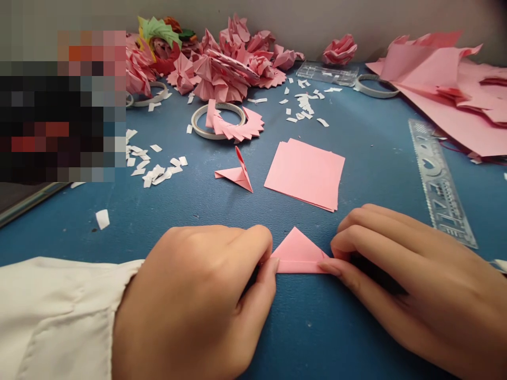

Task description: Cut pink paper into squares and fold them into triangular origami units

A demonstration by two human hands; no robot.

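Observation:
A pink paper triangle (295,252) with a narrow folded strip along its near edge lies low over the blue table. My left hand (202,290) pinches its left corner between thumb and forefinger. At the right corner, my right hand (388,269) grips the paper in the same way, thumb on top of the strip. Just beyond are a stack of pink paper squares (304,174) and a small folded pink piece (237,175) with one flap standing up. A fan-like ring of folded pink pieces (240,126) leans on a tape roll (198,124).
Many pink paper flowers (225,68) are heaped at the back by the wall. White paper scraps (158,171) lie scattered about. At the right are a clear stencil ruler (439,179), another tape roll (376,89) and large pink sheets (443,89). The upper left is pixelated.

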